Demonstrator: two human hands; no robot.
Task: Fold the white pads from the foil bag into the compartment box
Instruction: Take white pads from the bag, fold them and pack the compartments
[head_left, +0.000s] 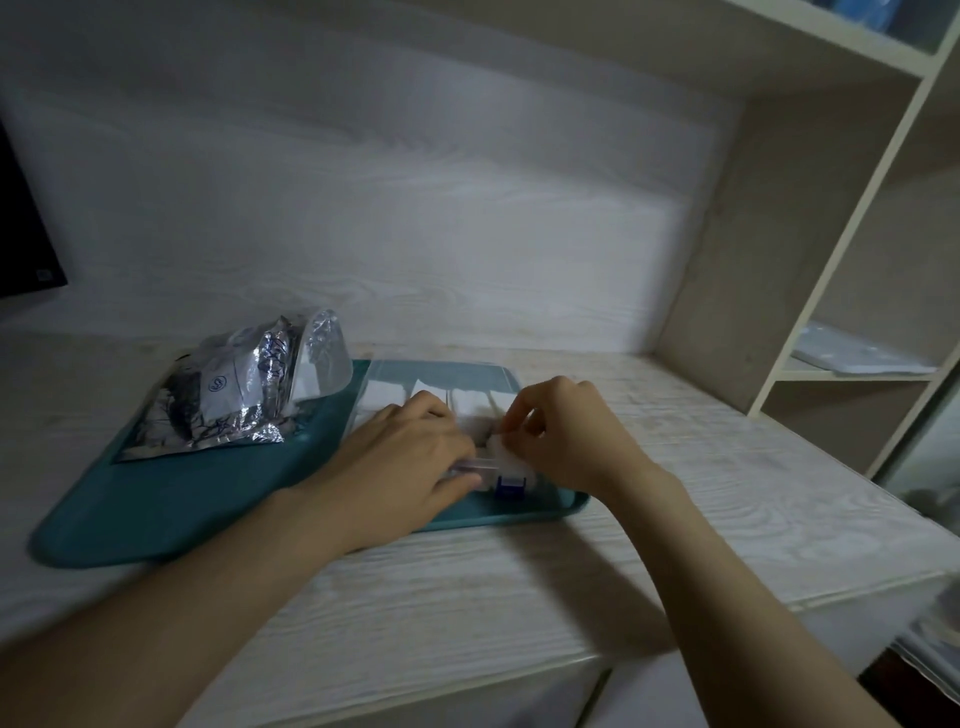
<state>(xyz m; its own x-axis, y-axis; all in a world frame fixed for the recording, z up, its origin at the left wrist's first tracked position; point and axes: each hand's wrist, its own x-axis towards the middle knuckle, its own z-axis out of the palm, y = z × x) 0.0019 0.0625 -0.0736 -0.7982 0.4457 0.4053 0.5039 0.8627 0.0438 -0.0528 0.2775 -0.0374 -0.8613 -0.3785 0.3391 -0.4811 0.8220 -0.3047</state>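
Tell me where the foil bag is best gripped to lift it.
Probably pinch the foil bag by its flat sealed near edge, coming from the front left: that edge lies flat on the teal tray, while the far end is puffed open.

Desk (597, 561): pale wood-grain top under my view.
Back panel (363, 208): same pale grain, I see a brighter patch at right.
Shelves (852, 249): open beige unit, right side.
Screen (21, 234): dark, far left.
Light: dim.
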